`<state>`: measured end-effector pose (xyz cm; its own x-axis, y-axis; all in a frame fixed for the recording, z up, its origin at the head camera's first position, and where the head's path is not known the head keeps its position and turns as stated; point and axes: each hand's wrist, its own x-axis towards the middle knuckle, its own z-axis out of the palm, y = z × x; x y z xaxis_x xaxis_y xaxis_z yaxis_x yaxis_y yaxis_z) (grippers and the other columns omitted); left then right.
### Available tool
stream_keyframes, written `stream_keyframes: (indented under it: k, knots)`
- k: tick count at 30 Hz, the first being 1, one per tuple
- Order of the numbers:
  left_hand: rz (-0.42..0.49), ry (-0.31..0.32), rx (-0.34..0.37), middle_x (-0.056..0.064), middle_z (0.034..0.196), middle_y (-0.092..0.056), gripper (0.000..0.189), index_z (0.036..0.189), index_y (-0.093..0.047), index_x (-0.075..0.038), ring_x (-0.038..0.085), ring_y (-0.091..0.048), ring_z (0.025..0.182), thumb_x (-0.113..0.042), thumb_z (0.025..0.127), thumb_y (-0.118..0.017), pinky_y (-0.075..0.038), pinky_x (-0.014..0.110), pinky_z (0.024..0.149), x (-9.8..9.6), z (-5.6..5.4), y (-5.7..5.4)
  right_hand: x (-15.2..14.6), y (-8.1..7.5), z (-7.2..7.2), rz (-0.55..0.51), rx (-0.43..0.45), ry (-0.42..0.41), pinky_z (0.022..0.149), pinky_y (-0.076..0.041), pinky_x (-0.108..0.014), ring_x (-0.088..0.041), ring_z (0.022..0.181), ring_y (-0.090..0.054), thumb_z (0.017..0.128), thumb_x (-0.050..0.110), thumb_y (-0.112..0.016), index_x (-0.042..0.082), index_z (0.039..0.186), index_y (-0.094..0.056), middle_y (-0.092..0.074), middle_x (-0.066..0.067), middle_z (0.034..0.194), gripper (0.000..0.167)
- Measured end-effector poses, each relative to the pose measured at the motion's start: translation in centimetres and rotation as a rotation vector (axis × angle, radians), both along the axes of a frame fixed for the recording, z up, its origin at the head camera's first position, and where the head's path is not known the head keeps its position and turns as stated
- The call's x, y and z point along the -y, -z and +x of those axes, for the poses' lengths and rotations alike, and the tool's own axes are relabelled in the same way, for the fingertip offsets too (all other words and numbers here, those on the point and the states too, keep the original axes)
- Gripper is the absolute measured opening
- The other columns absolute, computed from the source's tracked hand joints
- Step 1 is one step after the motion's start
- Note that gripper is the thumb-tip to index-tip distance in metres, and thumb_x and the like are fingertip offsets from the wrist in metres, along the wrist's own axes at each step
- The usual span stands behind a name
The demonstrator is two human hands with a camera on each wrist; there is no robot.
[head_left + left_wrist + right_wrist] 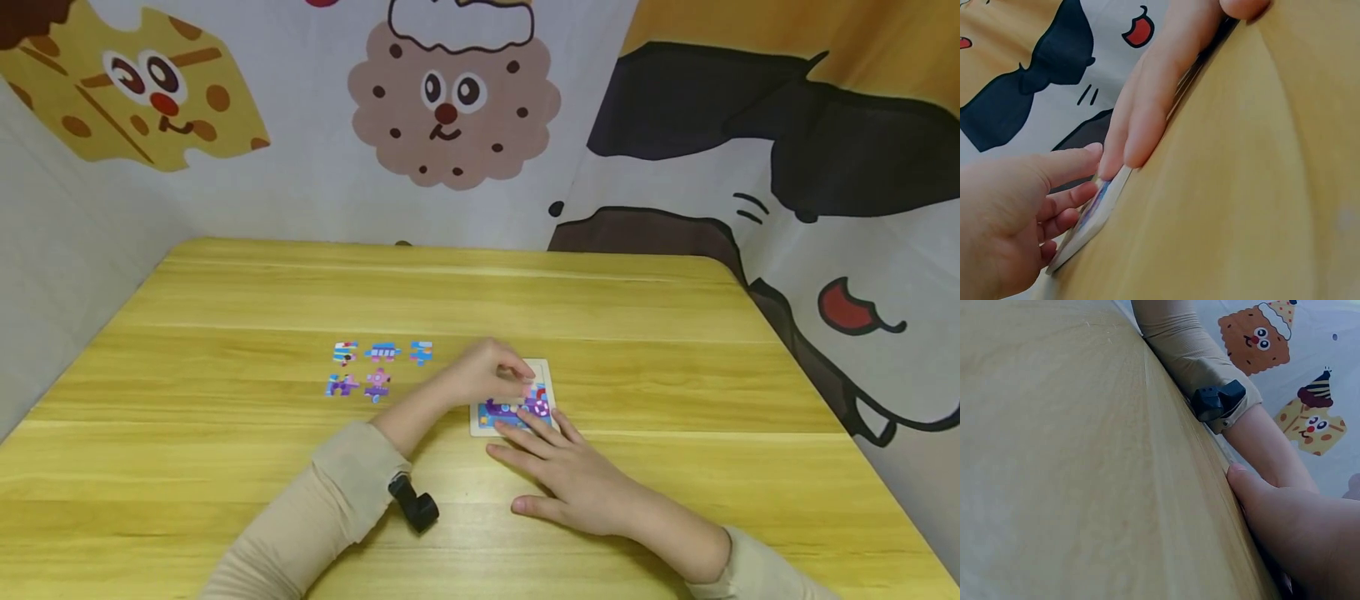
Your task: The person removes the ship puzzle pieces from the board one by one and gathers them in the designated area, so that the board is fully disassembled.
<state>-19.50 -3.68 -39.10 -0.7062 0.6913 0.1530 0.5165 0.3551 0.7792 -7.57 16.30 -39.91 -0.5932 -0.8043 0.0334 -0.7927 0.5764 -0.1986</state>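
A small jigsaw board (476, 421) with a pale frame and a purple, blue and pink picture lies on the table. My left hand (486, 373) reaches over it from the left, thumb and index finger brought close together above its upper right part; I cannot tell whether a piece is between them. In the left wrist view, the other fingers of this hand (1066, 219) are bent beside the board's edge (1088, 234). My right hand (577, 479) lies spread, its straight fingertips on the board's lower right part. The right wrist view shows the right thumb (1247, 484) along the table.
To the left of the board lie several loose jigsaw pieces in two rows, among them a blue bus-like piece (383, 352) and a pink and purple piece (377, 383). A black wrist camera (415, 505) hangs from the left sleeve. Behind the wooden table (225, 333) stands a cartoon-printed wall covering (300, 200).
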Motion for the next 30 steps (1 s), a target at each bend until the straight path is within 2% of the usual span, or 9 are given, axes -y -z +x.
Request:
stream_keyframes:
  k: [3,7,12,22,27,30]
  knots:
    - [-0.042,-0.026,-0.041,-0.005,0.095,-0.066,0.019,0.1,-0.074,-0.009,0.011,-0.056,0.094,-0.019,0.083,-0.076,-0.047,0.029,0.083,-0.15,0.1,0.24,-0.02,0.06,-0.03,-0.004,-0.001,-0.003,0.108,-0.006,-0.061,-0.029,0.144,-0.005,0.098,0.054,-0.04,0.029,0.152,-0.026,-0.013,0.003,0.159,0.061]
    - [-0.116,-0.078,-0.094,-0.011,0.093,-0.063,0.018,0.096,-0.075,-0.017,0.01,-0.05,0.093,-0.026,0.081,-0.078,-0.038,0.038,0.089,-0.35,0.22,0.6,-0.01,0.09,-0.06,-0.003,-0.005,-0.003,0.108,-0.006,-0.061,-0.028,0.144,-0.005,0.098,0.054,-0.04,0.03,0.152,-0.026,-0.012,0.004,0.159,0.061]
    - [-0.146,-0.107,-0.122,-0.012,0.093,-0.062,0.016,0.092,-0.075,-0.019,0.01,-0.048,0.094,-0.029,0.08,-0.079,-0.03,0.043,0.095,-0.58,0.37,0.74,-0.01,0.02,0.0,-0.002,-0.009,-0.004,0.108,-0.006,-0.061,-0.029,0.144,-0.005,0.098,0.054,-0.04,0.029,0.152,-0.026,-0.013,0.003,0.159,0.061]
    - [-0.142,-0.124,-0.097,-0.011,0.099,-0.065,0.015,0.091,-0.074,-0.021,0.012,-0.049,0.1,-0.025,0.078,-0.08,-0.027,0.046,0.098,-0.89,0.55,0.6,0.0,-0.08,0.0,-0.002,0.013,0.009,0.108,-0.006,-0.061,-0.026,0.144,-0.004,0.098,0.055,-0.04,0.029,0.152,-0.027,-0.013,0.004,0.159,0.062]
    - [-0.098,-0.114,-0.079,-0.014,0.09,-0.066,0.015,0.091,-0.073,-0.019,0.007,-0.052,0.087,-0.022,0.078,-0.08,-0.028,0.045,0.096,-0.87,0.49,0.47,0.08,-0.21,-0.04,-0.006,0.028,0.015,0.108,-0.005,-0.061,-0.026,0.144,-0.003,0.098,0.055,-0.04,0.029,0.152,-0.027,-0.013,0.005,0.159,0.061]
    - [-0.056,-0.106,-0.033,-0.015,0.082,-0.066,0.015,0.092,-0.073,-0.016,0.004,-0.056,0.077,-0.018,0.079,-0.08,-0.036,0.039,0.091,-0.76,0.45,0.49,0.19,-0.28,-0.08,-0.011,0.031,0.013,0.108,-0.005,-0.061,-0.026,0.144,-0.003,0.098,0.054,-0.041,0.029,0.152,-0.028,-0.013,0.004,0.159,0.061]
